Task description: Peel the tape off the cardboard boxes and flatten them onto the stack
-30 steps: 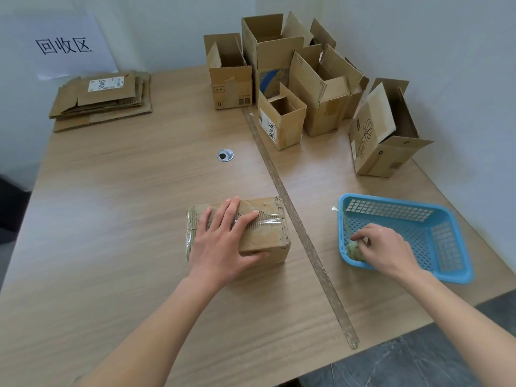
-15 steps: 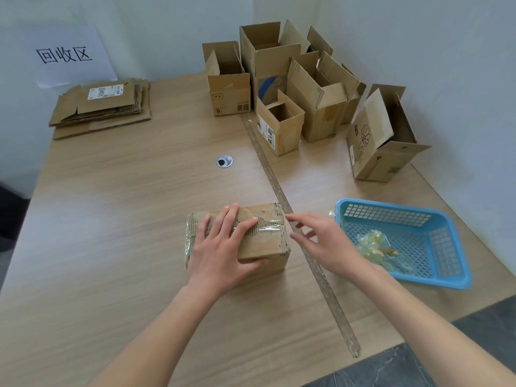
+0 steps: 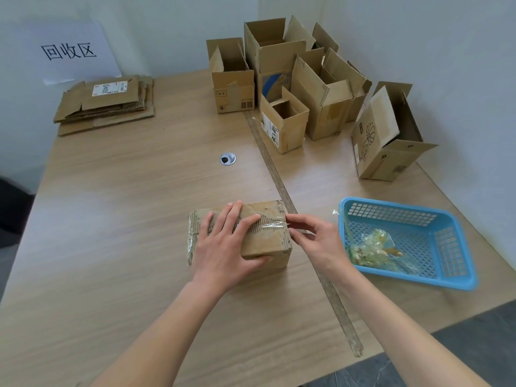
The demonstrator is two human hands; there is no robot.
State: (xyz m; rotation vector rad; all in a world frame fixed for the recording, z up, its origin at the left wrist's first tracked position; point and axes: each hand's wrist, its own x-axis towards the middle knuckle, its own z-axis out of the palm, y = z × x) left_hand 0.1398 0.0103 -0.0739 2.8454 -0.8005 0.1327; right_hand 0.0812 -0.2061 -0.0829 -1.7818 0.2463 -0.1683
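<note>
Left hand (image 3: 223, 241) spread flat atop the taped box (image 3: 265, 238), right hand (image 3: 315, 238) pinching the tape strip (image 3: 275, 225) at its right edge, strip running leftward across the top.

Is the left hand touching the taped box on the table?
Touching. The head view shows the left hand lying flat on top of the taped box, with its thumb against the box's front side.

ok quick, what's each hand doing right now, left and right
Left hand: open, fingers flat on the taped box, pressing it down.
Right hand: pinching the clear tape at the box's right edge.
</note>
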